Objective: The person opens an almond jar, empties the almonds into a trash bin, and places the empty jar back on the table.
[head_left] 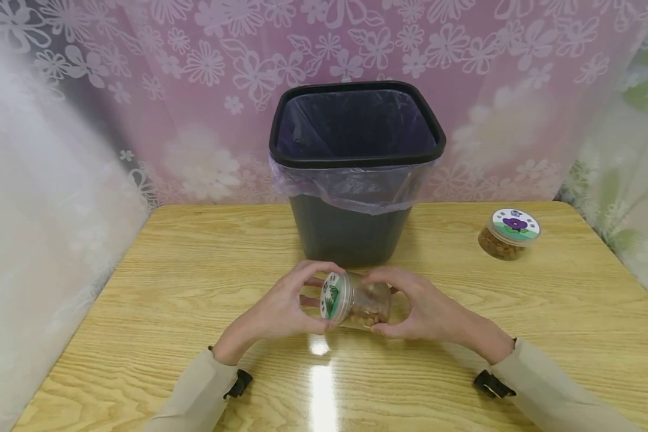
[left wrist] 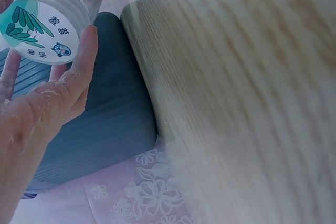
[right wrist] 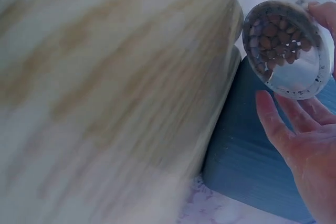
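A clear plastic jar (head_left: pixel 368 302) lies tipped on its side between both hands, low over the front of the table, its lid facing left. Brown nut-like pieces (right wrist: pixel 275 38) show through its bottom in the right wrist view. The lid (left wrist: pixel 44 30) carries a white and green label with green leaves or pods. My left hand (head_left: pixel 286 306) grips the lid end, thumb below and fingers above and behind. Around the body near the base, my right hand (head_left: pixel 429 306) holds the jar between thumb and fingers.
A dark bin (head_left: pixel 351 231) lined with a purplish bag (head_left: pixel 367 189) stands just behind the jar. At the back right sits a second jar (head_left: pixel 509 234) of brown pieces with a purple-flower lid. Floral curtains (head_left: pixel 205 120) enclose the wooden table (head_left: pixel 194 252).
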Motion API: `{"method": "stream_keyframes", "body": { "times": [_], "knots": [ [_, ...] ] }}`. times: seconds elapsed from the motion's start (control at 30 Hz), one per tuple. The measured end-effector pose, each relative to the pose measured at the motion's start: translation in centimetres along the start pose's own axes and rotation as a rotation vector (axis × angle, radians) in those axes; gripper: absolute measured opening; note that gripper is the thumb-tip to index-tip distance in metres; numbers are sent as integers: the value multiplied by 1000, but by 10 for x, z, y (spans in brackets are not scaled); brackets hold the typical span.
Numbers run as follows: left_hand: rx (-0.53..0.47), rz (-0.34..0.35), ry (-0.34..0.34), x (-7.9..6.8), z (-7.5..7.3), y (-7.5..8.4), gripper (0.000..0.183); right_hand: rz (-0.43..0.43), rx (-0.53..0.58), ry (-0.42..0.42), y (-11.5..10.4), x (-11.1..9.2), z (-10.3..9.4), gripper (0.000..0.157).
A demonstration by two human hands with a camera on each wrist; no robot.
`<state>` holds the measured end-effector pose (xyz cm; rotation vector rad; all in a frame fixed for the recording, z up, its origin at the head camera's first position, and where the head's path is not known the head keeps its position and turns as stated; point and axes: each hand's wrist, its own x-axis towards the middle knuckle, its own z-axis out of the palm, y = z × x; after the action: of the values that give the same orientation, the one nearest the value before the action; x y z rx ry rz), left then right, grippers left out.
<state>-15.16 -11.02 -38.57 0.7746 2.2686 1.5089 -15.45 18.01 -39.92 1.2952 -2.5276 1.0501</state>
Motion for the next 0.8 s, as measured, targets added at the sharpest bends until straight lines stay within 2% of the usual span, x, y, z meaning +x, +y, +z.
{"method": "stream_keyframes", "body": {
  "times": [0.1,0.27,0.43,0.8],
  "knots": [
    [0,0,1,0,0,-1,81,-63,-74,19,-1,0,0,69],
    [-13,-5,0,-1,0,-1,80,-93,-125,17,-3,1,1,71],
    [-36,-17,10,-2,-1,0,79,-84,-125,11,-3,3,2,73],
    [-40,6,11,0,0,-1,80,-63,-123,15,-5,1,3,73]
  ]
}}
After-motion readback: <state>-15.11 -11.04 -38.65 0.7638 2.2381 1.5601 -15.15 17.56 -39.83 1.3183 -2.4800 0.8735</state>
